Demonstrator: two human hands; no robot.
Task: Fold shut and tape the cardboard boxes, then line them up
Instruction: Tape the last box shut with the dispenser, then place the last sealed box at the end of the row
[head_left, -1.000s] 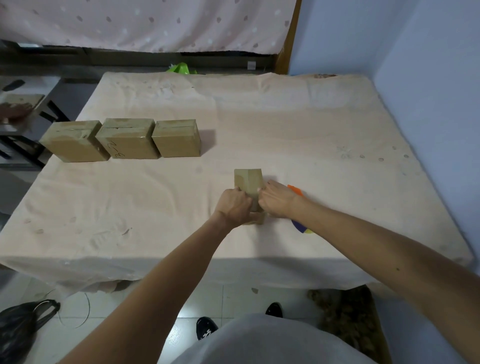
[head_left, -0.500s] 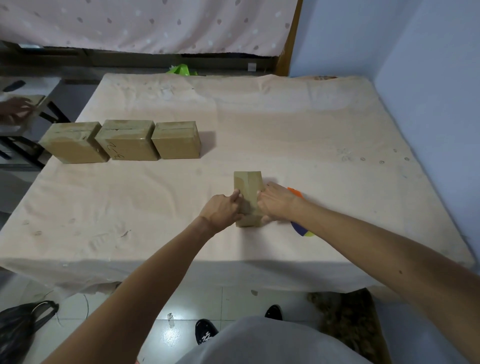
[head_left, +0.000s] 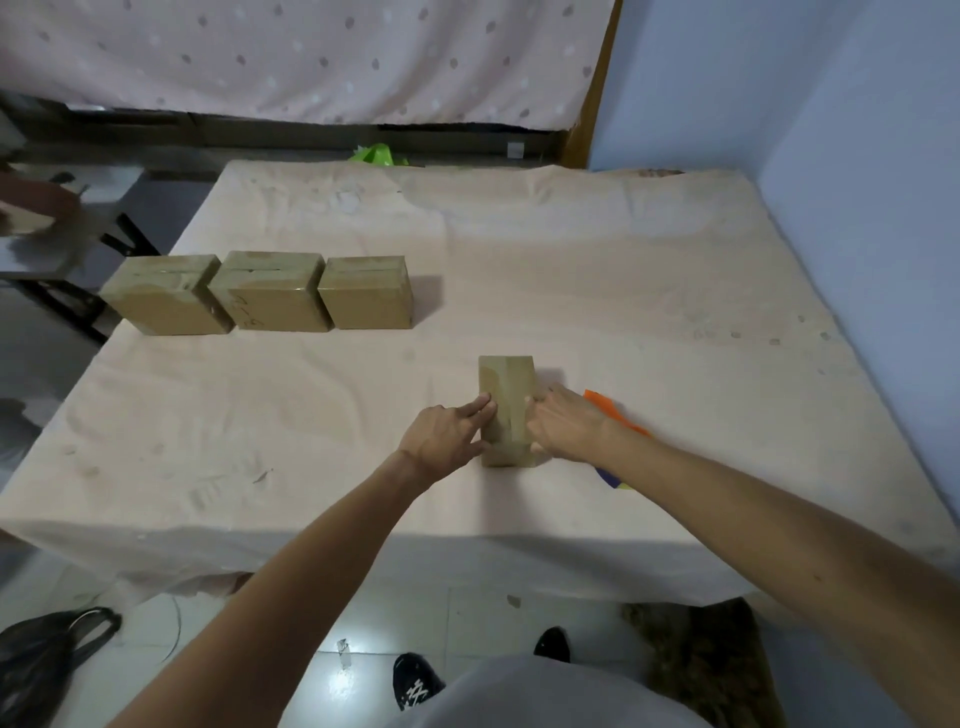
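A small taped cardboard box (head_left: 508, 400) stands near the front middle of the cloth-covered table (head_left: 597, 291). My left hand (head_left: 448, 437) presses its left side with straight fingers. Against the box's right side lies my right hand (head_left: 565, 422), its fingers flat on the cardboard. Three shut, taped boxes stand in a row at the left: the left one (head_left: 165, 301), the middle one (head_left: 270, 293) and the right one (head_left: 367, 294), touching side by side.
An orange, blue and yellow object (head_left: 615, 415) lies on the cloth under my right forearm. A blue wall runs along the table's right side. A black bag (head_left: 47, 654) sits on the floor at lower left. Another table stands at far left.
My left hand has slid off the box's top and near end to its left side, uncovering the box. The fingers have straightened. My right hand stays on the right side.
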